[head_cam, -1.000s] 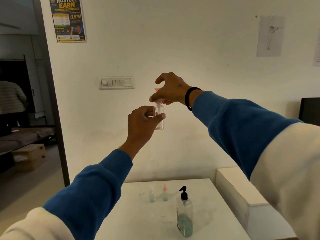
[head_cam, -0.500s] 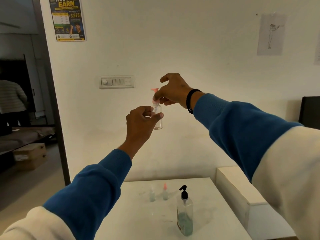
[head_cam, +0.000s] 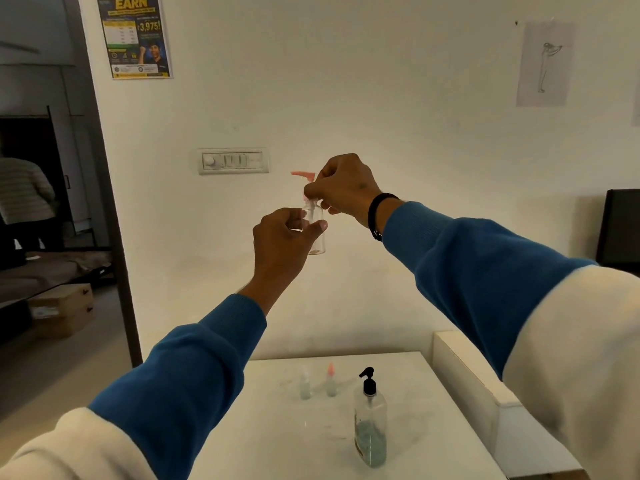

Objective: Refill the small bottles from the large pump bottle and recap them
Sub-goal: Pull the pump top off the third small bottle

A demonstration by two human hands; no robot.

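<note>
Holding a small clear bottle [head_cam: 317, 233] up in front of the wall, well above the white table [head_cam: 433, 393]. It looks nearly empty. My left hand [head_cam: 280, 247] pinches its body; my right hand [head_cam: 346, 188] has fingers curled round the pink pump cap [head_cam: 302, 174] at its neck. On the table, two small bottles [head_cam: 305, 386] [head_cam: 331, 381] stand behind the large pump bottle [head_cam: 370, 424], which is near the right edge.

The person is holding a small clear bottle [head_cam: 317, 233] up before the wall, the left hand [head_cam: 282, 244] gripping its body while the right hand [head_cam: 343, 188] is pinching the pink pump cap [head_cam: 304, 175] at its neck. Below, the large pump bottle [head_cam: 370, 424] is standing upright on the white table [head_cam: 433, 427], with two small bottles [head_cam: 318, 382] side by side just behind it.
</note>
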